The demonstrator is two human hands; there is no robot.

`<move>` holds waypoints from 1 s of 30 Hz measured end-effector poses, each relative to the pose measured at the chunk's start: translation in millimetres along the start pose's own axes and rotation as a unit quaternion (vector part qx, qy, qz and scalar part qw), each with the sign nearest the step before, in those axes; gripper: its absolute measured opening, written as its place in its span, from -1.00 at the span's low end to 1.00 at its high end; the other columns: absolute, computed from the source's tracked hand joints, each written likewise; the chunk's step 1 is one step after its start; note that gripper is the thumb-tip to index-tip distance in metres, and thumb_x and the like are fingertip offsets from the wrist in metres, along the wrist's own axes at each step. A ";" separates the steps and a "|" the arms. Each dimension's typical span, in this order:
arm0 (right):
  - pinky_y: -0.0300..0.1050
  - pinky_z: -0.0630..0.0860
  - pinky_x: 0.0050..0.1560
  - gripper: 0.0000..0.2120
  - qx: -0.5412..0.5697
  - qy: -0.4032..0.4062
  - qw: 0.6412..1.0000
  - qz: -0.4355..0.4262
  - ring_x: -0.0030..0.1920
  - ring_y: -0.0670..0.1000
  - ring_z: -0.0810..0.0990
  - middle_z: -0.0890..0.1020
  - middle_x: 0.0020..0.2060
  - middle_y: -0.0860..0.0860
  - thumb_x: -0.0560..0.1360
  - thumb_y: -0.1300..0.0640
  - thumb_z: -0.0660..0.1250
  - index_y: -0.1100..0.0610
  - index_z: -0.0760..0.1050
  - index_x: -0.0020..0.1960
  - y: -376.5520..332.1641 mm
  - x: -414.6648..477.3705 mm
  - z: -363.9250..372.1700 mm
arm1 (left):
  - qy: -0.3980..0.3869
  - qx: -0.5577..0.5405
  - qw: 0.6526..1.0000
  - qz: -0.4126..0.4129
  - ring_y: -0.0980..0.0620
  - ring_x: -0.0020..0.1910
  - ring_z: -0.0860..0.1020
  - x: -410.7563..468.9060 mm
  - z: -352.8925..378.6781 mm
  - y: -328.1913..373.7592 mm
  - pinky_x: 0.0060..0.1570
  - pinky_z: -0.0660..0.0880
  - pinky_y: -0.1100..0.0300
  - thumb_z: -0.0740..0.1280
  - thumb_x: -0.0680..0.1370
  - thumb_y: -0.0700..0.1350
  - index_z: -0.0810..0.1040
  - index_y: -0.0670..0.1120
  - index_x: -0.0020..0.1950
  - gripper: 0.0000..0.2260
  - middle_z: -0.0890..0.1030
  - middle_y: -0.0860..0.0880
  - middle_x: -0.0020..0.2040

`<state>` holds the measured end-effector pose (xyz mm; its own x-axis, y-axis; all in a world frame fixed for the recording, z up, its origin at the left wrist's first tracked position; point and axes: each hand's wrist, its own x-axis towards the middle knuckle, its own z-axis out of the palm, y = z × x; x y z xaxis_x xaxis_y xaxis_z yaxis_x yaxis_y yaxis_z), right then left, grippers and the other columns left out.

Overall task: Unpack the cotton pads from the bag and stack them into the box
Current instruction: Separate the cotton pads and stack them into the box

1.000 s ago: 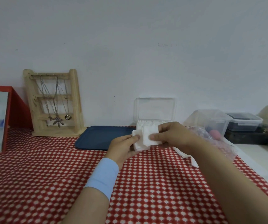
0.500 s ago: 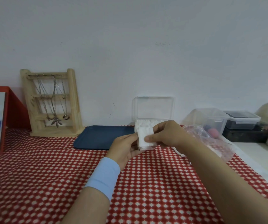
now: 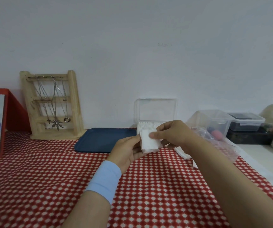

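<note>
Since a moment ago we have squared the fanned cotton pads (image 3: 149,143) into one stack. Both our left hand (image 3: 127,150) and right hand (image 3: 173,134) pinch it with curled fingers, just before the open box (image 3: 156,111). Squeezed unevenly, soft pads may splay and slip.

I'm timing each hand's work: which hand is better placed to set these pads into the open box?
Right, probably. The right hand pinches the pads near their top, just in front of the box; the left hand holds their lower left side, farther from it.
</note>
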<state>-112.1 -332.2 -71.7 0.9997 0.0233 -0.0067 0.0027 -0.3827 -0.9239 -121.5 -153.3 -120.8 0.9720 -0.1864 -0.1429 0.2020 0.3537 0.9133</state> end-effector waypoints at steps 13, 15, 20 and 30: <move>-0.11 0.67 -0.12 -0.62 0.019 -0.063 0.998 -0.004 -0.08 0.02 0.74 0.72 0.00 0.01 0.45 -0.01 0.54 0.06 0.57 0.21 5.8 1.6 0.6 | -0.037 0.035 0.999 -0.019 -0.15 0.14 0.69 -0.9 -7.7 3.1 0.17 0.62 0.01 0.39 0.59 -0.23 0.57 -0.25 0.31 -0.71 0.71 -0.20 0.14; 0.01 0.69 0.02 -0.67 0.058 -0.100 0.993 0.005 -0.05 0.08 0.75 0.74 0.00 0.06 0.50 0.08 0.49 0.12 0.59 0.23 5.6 1.1 -4.5 | -0.045 0.027 0.998 -0.023 -0.14 0.14 0.69 -1.5 -8.5 5.7 0.14 0.64 0.04 0.38 0.59 -0.23 0.57 -0.24 0.30 -0.72 0.71 -0.19 0.15; -0.05 0.67 0.01 -0.80 0.082 -0.114 0.990 0.005 -0.08 0.06 0.75 0.76 -0.05 0.06 0.54 0.13 0.45 0.15 0.66 0.14 6.5 1.1 -11.9 | -0.049 0.026 0.998 -0.024 -0.11 0.11 0.70 -1.1 -4.9 4.1 0.07 0.66 0.09 0.38 0.59 -0.24 0.56 -0.26 0.31 -0.71 0.71 -0.19 0.14; -0.02 0.67 0.06 -0.77 0.046 -0.144 0.988 -0.003 0.01 0.09 0.74 0.75 -0.02 0.07 0.55 0.14 0.44 0.15 0.64 0.19 6.8 -2.4 -11.3 | -0.035 0.129 0.991 0.025 -0.11 0.12 0.70 3.5 -3.0 3.0 0.25 0.58 -0.09 0.48 0.52 -0.26 0.55 -0.17 0.34 -0.61 0.72 -0.11 0.14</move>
<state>-114.2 -345.2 -73.7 0.9511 0.2931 -0.0974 -0.0067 -0.2958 -0.9552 -117.2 -150.2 -119.7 0.9677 -0.2401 -0.0769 0.1083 0.1203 0.9868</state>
